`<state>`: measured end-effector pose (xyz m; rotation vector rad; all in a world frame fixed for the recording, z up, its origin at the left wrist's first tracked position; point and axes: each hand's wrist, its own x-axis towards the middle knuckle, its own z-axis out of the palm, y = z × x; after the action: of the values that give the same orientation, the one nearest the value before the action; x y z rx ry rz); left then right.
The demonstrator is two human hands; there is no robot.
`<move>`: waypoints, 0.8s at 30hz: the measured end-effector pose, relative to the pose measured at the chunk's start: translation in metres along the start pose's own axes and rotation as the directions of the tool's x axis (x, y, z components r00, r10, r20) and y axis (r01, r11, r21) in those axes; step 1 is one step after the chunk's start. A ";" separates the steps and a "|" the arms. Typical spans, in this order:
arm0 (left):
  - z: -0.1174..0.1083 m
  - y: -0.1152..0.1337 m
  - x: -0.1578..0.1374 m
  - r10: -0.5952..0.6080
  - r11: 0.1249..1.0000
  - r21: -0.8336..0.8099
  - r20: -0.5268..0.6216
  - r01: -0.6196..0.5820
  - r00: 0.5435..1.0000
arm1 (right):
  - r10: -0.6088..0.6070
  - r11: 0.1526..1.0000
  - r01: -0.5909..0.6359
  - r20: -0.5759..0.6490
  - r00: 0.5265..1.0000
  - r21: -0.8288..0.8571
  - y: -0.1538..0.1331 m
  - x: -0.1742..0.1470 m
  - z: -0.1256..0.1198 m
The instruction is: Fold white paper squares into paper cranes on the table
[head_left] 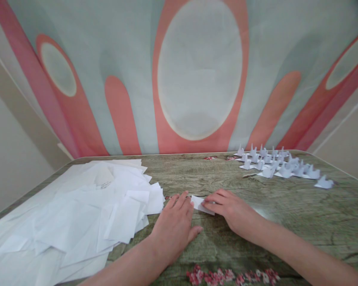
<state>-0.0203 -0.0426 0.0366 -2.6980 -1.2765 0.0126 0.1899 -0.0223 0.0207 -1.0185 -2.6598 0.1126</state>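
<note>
A small folded piece of white paper lies on the wood-patterned table between my two hands. My left hand rests flat on the tabletop with its fingers stretched out and its thumb apart, the fingertips at the paper's left end. From the other side, my right hand has its fingers closed on the right part of the paper; its fingertips partly cover it. To the left of my left hand spreads a pile of loose white paper sheets.
Several folded white paper birds stand in rows at the table's back right, one bird a little apart. The wood-patterned table has pink flower prints near its front. A patterned curtain hangs behind the table.
</note>
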 end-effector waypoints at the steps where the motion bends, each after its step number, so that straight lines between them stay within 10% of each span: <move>1: 0.000 0.000 0.000 -0.002 1.000 -0.001 -0.002 0.002 1.000 | -0.014 1.000 0.014 -0.010 1.000 -0.012 0.000 0.000 0.004; 24: 0.000 -0.001 0.001 0.002 1.000 0.007 -0.004 -0.002 1.000 | 0.085 0.995 -0.084 0.005 0.996 -0.059 0.002 -0.004 0.006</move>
<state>-0.0202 -0.0414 0.0371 -2.6924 -1.2700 0.0121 0.1922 -0.0227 0.0133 -1.1518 -2.6416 0.0557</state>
